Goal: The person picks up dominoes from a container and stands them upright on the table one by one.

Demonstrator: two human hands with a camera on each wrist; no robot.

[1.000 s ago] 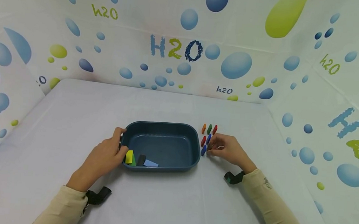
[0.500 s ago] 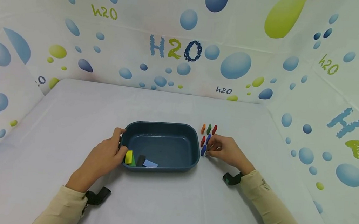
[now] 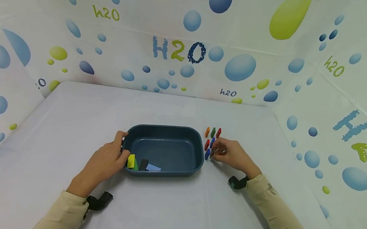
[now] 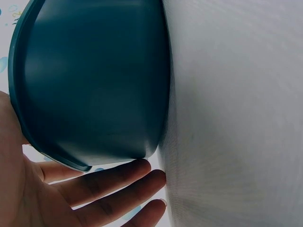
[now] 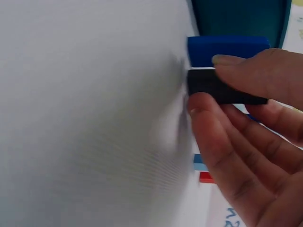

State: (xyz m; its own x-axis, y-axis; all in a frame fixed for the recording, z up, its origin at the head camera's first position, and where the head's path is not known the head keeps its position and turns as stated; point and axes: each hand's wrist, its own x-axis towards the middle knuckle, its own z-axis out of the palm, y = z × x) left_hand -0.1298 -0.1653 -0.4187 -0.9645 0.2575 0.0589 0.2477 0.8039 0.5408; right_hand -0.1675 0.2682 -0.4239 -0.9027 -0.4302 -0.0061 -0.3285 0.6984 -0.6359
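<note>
My left hand (image 3: 103, 162) grips the left end of a dark teal plastic tub (image 3: 162, 173), thumb at the rim. In the left wrist view its other fingers (image 4: 118, 179) spread along the tub's outer wall. To the right of the tub, my right hand (image 3: 235, 154) pinches a black domino-like block (image 5: 203, 86) between thumb and fingertips, at the tabletop. A blue block (image 5: 227, 49) stands on edge right beside the black one, between it and the tub. Inside the tub lie a yellow block (image 3: 130, 160), a green one (image 3: 136, 165), a black one (image 3: 143, 164) and a light blue one (image 3: 153, 168).
Behind the right hand's fingers stand more blocks in short rows: a red one (image 3: 207, 144), another blue one (image 3: 212, 142), an orange one (image 3: 207, 132), a green one (image 3: 213, 132) and a second red one (image 3: 219, 132). A white cloth covers the table (image 3: 162, 213); patterned sheets (image 3: 127, 45) rise around it.
</note>
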